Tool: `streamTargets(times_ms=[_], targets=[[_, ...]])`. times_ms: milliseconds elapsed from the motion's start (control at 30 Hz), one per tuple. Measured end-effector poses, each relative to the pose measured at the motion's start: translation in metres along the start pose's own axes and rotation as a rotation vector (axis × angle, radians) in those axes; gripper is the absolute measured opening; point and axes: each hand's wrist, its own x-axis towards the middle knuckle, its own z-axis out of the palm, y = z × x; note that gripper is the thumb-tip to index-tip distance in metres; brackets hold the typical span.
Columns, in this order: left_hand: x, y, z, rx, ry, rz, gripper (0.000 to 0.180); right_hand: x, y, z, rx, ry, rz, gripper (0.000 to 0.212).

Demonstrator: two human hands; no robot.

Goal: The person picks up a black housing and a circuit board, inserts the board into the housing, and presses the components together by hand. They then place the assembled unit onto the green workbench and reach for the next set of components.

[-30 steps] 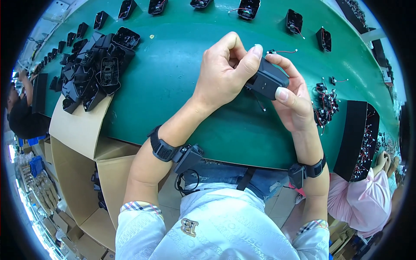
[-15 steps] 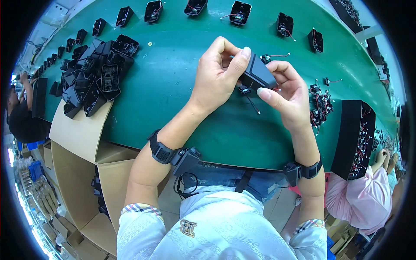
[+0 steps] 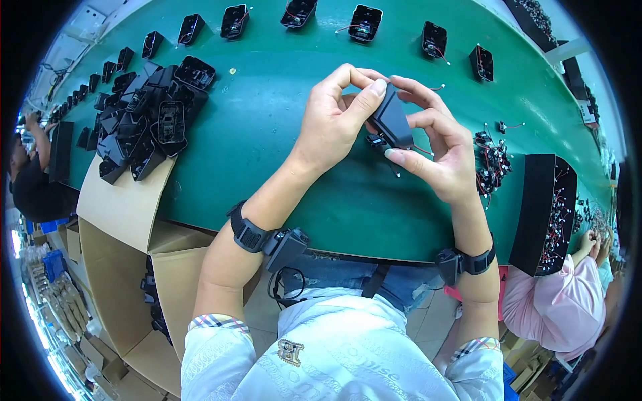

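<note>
Above the green work surface (image 3: 301, 214), my left hand (image 3: 338, 117) grips a black plastic housing (image 3: 391, 120), its thumb on the upper edge. My right hand (image 3: 438, 147) closes around the other side, fingers curled at the far edge and thumb at the near corner. The housing is tilted with its smooth outer face showing; its inside is hidden from me. A red wire (image 3: 422, 150) sticks out beside it toward my right palm. Just under the housing lies a small black part (image 3: 376, 141) with a lead, partly covered.
A pile of black housings (image 3: 137, 127) lies left, by an open cardboard box (image 3: 120, 281). Open housings with wires (image 3: 366, 23) line the far side. Small wired parts (image 3: 493, 164) lie right, near a black tray (image 3: 535, 214). Other people sit at both sides.
The housing has turned steeper and narrower to view between my hands. My right fingers have spread up along its far edge, and the right thumb has shifted left and down.
</note>
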Motion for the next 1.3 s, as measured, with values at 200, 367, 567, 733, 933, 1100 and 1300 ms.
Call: streamTargets(times_ms=[200, 367, 567, 733, 933, 1100, 1300], targets=[[0.002, -0.002, 0.0, 0.004, -0.095, -0.024, 0.022, -0.003, -0.001, -0.006, -0.013, -0.101, 0.041, 0.032], [0.004, 0.004, -0.002, 0.242, -0.022, 0.012, 0.025, 0.003, -0.027, -0.015, -0.423, -0.114, -0.038, 0.032], [0.002, -0.001, 0.0, 0.383, -0.014, 0.02, 0.027, 0.048, -0.03, -0.158, -1.104, 0.052, -0.177, 0.029], [0.0, -0.003, -0.002, 0.454, -0.007, 0.014, 0.02, 0.054, 0.01, -0.256, -1.433, 0.025, -0.092, 0.029], [0.002, -0.004, 0.001, 0.481, -0.004, 0.017, 0.016, 0.047, 0.042, -0.287, -1.354, 0.01, 0.199, 0.033], [0.002, -0.007, 0.001, 0.481, -0.005, 0.021, 0.013, 0.048, 0.055, -0.286, -1.264, 0.051, 0.18, 0.045], [0.002, -0.005, 0.005, 0.458, 0.002, -0.005, 0.012, 0.047, 0.058, -0.285, -1.132, 0.098, 0.308, 0.08]])
